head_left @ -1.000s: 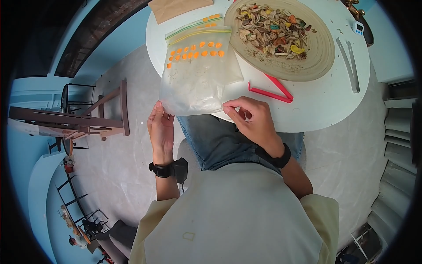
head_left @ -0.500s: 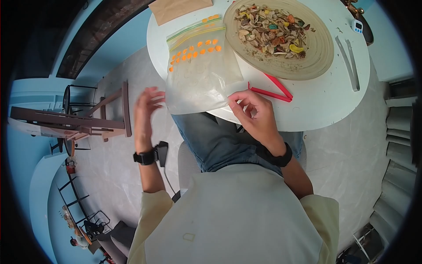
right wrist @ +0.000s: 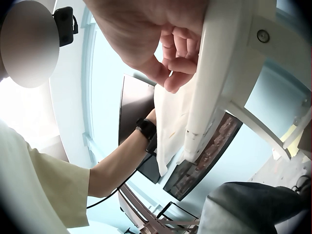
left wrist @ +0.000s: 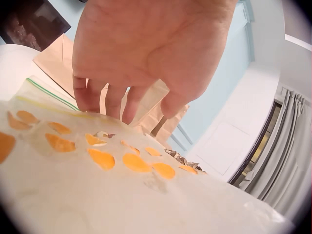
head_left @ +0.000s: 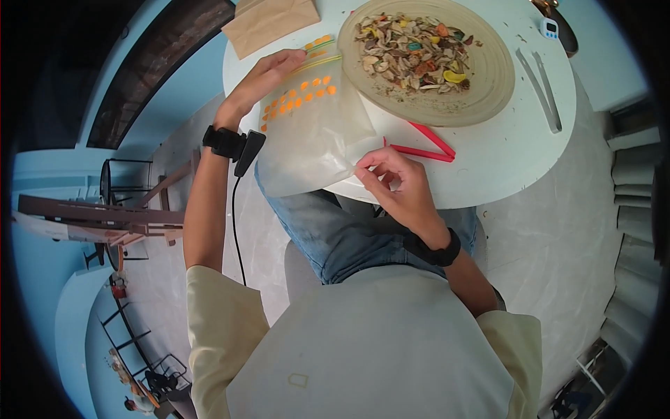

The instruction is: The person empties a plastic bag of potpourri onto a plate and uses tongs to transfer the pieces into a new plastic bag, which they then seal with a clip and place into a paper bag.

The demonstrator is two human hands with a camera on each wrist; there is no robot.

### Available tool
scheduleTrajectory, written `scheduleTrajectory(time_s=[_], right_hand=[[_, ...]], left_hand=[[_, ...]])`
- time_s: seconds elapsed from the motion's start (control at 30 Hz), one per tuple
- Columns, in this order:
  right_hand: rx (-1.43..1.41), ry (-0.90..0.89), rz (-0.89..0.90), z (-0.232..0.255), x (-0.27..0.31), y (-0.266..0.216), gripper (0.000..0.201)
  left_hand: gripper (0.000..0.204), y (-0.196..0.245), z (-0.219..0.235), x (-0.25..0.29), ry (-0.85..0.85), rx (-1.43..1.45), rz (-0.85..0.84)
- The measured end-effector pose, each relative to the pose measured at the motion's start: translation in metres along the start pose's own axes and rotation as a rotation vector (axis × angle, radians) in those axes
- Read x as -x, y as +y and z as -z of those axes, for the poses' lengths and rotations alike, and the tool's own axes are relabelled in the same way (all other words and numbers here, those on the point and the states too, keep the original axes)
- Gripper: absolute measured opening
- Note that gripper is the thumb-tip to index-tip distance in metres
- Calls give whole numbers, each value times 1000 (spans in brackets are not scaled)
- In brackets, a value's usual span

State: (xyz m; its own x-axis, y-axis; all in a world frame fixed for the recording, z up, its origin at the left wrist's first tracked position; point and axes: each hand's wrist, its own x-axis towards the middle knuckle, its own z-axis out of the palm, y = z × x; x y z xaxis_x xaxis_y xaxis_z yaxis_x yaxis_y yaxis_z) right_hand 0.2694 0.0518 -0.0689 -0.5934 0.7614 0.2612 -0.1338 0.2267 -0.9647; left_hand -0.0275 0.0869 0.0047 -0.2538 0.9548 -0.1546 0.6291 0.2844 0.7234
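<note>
A frosted zip bag (head_left: 307,150) with rows of orange spots lies over the table's near edge, its lower end hanging out above the person's lap. My left hand (head_left: 262,80) reaches over the bag's upper left side, fingers stretched toward the yellow and green zip strips. In the left wrist view the fingertips (left wrist: 127,117) come down right at the bag's top edge, and the thumb stands apart. My right hand (head_left: 398,178) pinches the bag's lower right corner between thumb and forefinger. Seen from the right wrist, the pale bag (right wrist: 170,122) hangs below those fingers.
A round woven tray (head_left: 488,91) holding dried potpourri-like pieces stands right of the bag. Red strips (head_left: 426,152) lie in front of it, metal tongs (head_left: 544,94) and a small timer (head_left: 549,28) at the right. A brown paper bag (head_left: 269,28) lies at the back left.
My left hand has let go of the bag's lower left corner and moved up and away to its zip end. My right hand keeps its pinch on the lower right corner.
</note>
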Motion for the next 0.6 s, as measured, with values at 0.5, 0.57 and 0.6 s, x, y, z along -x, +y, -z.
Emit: scheduleTrajectory(time_s=[0.5, 0.57, 0.6], right_hand=[[-19, 147, 19, -1, -1, -7, 18], [9, 148, -2, -3, 0, -13, 21], [39, 145, -23, -2, 0, -14, 24]], left_hand=[[17, -22, 28, 6, 126, 156, -43], [20, -17, 26, 7, 131, 171, -69], [23, -14, 26, 7, 138, 190, -93]])
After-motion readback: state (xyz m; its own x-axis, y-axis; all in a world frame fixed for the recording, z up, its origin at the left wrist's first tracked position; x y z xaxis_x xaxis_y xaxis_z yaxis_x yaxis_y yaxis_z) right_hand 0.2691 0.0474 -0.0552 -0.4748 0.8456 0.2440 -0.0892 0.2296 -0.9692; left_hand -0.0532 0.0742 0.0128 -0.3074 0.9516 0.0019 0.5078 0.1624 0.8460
